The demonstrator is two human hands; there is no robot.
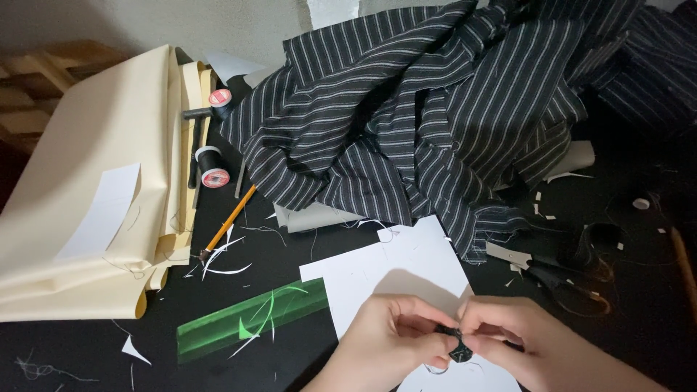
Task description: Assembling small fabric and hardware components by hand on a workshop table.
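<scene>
My left hand (396, 341) and my right hand (519, 341) meet near the bottom edge, over a white paper sheet (392, 272). Between their fingertips they pinch a small piece of dark fabric (459, 347); most of it is hidden by the fingers. A big heap of black cloth with white stripes (435, 109) lies behind the paper, across the dark tabletop (239, 366).
Cream fabric (80, 210) is folded at the left, with two thread spools (212, 167) and an orange pencil (229, 225) beside it. A green translucent ruler (250, 319) lies left of the paper. Black scissors (573, 279) rest to the right. Paper scraps and threads are scattered about.
</scene>
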